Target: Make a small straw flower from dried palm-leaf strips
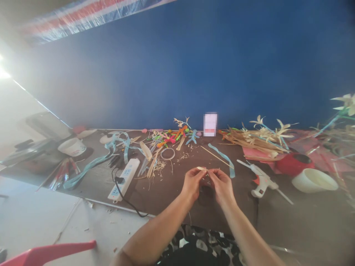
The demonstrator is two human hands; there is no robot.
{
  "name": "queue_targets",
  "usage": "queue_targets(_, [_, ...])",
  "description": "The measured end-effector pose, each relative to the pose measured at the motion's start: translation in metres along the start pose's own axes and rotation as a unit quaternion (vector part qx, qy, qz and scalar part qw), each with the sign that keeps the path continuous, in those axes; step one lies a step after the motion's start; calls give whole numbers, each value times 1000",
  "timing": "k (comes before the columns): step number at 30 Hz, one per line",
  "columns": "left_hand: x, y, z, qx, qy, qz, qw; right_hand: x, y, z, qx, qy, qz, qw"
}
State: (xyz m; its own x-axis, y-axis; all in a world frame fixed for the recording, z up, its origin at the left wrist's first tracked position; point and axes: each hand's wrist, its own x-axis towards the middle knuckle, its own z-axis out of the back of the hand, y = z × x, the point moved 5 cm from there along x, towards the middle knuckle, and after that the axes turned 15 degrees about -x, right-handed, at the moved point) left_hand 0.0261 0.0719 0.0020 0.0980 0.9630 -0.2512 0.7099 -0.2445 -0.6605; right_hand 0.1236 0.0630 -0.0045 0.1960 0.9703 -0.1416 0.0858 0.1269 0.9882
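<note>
Both hands meet fingertip to fingertip above the brown tabletop (172,195). My left hand (192,183) pinches a small pale strip (201,168) that looks like dried husk. My right hand (222,184) is closed at its thumb and fingertips, pressed against the same piece; most of it is hidden by the fingers. Just beyond the hands lie a thin stick (216,156) and a light blue ribbon (226,158). A white hot glue gun (263,181) rests to the right of my right hand.
A white power strip (124,181) with a black plug lies left. Colourful pipe-cleaner shapes (172,138), a tape ring (168,153) and husk scraps (156,168) lie behind. Husk flowers (280,131), a red container (295,164) and a white cup (314,181) stand right. A blue panel (194,66) rises behind.
</note>
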Motion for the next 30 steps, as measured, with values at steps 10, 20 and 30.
queue_targets(10, [5, -9, 7, 56, 2, -2, 998, -2, -5, -4, -30, 77, -47, 996])
queue_targets(20, [4, 3, 16, -76, -9, 211, 975, -10, -3, -17, 128, 228, -89, 961])
queue_targets(30, [3, -42, 21, 86, -26, -25, 996, -29, 1, -3, -580, 59, 148, 799])
